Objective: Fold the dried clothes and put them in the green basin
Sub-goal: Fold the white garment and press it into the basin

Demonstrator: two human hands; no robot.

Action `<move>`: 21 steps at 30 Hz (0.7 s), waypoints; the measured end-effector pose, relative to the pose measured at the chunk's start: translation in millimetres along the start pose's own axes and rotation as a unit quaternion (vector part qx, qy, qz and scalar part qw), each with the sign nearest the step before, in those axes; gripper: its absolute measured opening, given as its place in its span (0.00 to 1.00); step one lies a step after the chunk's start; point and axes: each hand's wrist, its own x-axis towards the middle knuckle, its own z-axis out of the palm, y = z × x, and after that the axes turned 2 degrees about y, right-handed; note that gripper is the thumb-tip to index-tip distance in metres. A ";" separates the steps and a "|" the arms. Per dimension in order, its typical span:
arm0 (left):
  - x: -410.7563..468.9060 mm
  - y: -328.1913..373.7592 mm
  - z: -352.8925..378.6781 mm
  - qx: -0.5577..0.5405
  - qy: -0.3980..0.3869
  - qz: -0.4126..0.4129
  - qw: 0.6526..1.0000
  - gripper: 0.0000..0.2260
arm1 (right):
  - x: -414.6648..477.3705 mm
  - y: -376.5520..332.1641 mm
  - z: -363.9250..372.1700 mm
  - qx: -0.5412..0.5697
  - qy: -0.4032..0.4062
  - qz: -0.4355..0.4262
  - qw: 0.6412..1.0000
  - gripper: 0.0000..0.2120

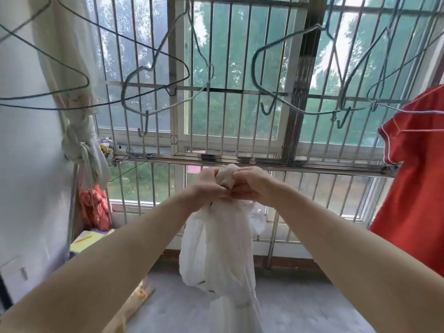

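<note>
Light comes through a big window (pixel 216 44) with metal bars (pixel 240 162) across it, and green trees show outside. Wire hangers (pixel 143 123) hang in a row up high in front of the glass. They are bare. On the right, a red shirt (pixel 413 188) hangs on one more hanger, close to the edge of the window. On the left, a white curtain (pixel 79 145) is tied in a knot beside the white wall (pixel 24 164). Under the knot hangs a red-orange bag (pixel 93 207), and below that sits something yellow (pixel 84 239). I can't tell what the yellow thing is. Down below is a grey floor (pixel 300 304).

A person stands facing the window with both bare arms held out. The hands meet in the middle, just in front of the lower bars. The left hand (pixel 209 186) has its fingers curled tight round the top of a white cloth (pixel 216 248). The right hand (pixel 254 186) grips the same bunched-up top, and its fingers touch the left hand. A small lump of the cloth pokes up above the two hands. The rest of the white cloth hangs straight down between the arms, soft and wrinkly, toward the floor. It is thin, and some light shines through it. A few small dark marks show near its lower part.
</note>
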 end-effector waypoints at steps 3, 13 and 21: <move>3.5 -6.3 -6.6 -0.013 0.022 0.000 1.000 0.29 | 4.2 0.2 -2.0 -0.209 0.038 -0.082 0.974 0.14; 1.8 -9.4 -28.5 -0.049 0.004 0.031 0.998 0.21 | 14.8 25.6 -3.4 -0.232 -0.075 -0.105 0.964 0.16; -8.4 -43.0 -46.4 -0.039 -0.019 -0.027 0.999 0.35 | 25.7 13.8 1.4 -0.182 0.043 -0.123 0.975 0.04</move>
